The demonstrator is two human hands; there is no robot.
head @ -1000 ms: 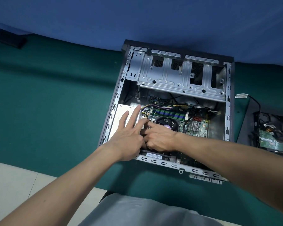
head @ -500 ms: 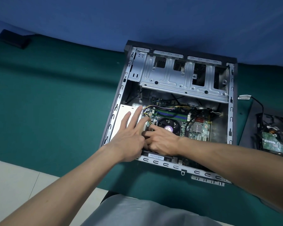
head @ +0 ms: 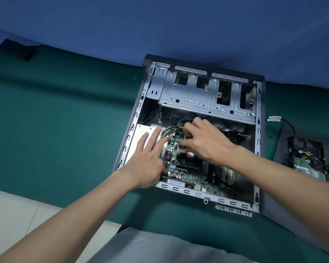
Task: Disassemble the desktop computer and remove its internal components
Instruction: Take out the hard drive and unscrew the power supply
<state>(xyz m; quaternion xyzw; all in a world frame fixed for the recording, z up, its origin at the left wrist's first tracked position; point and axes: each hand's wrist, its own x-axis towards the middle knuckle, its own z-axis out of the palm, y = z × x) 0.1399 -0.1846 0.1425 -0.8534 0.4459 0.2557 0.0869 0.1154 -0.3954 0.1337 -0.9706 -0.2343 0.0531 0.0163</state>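
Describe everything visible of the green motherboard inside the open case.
The motherboard is a green circuit board lying flat on the floor of the open case, studded with small components. A black cooler fan sits near its middle; yellow and dark cables run to its far left corner. The left hand rests open-fingered against its left edge; the right hand reaches over it to the cables, its grip blurred. The right forearm hides part.

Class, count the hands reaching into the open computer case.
2. The left hand rests on the silver box by the left wall of the case; the right hand is over the motherboard, at the yellow cables.
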